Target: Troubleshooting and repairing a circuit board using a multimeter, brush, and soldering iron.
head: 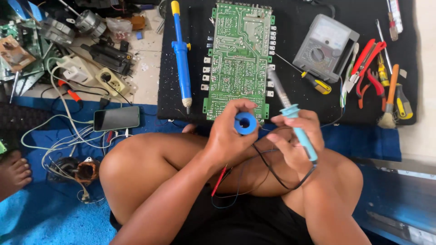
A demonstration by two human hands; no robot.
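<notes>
Both hands work over my crossed legs, the board lying beyond them.

My left hand (229,131) clenches a blue solder spool (245,123); my right hand (297,136) grasps the soldering iron (294,120), tip toward 11 o'clock over the green circuit board (238,59). A grey multimeter (324,47) sits at 1 o'clock.

floor: pale tiles (147,86) showing between mats
mats: black cloth (295,27) lying beside blue mat (36,218)
light: even daylight falling

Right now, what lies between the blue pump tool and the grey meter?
In the head view, the green circuit board lies between the blue pump tool and the grey meter.
</notes>
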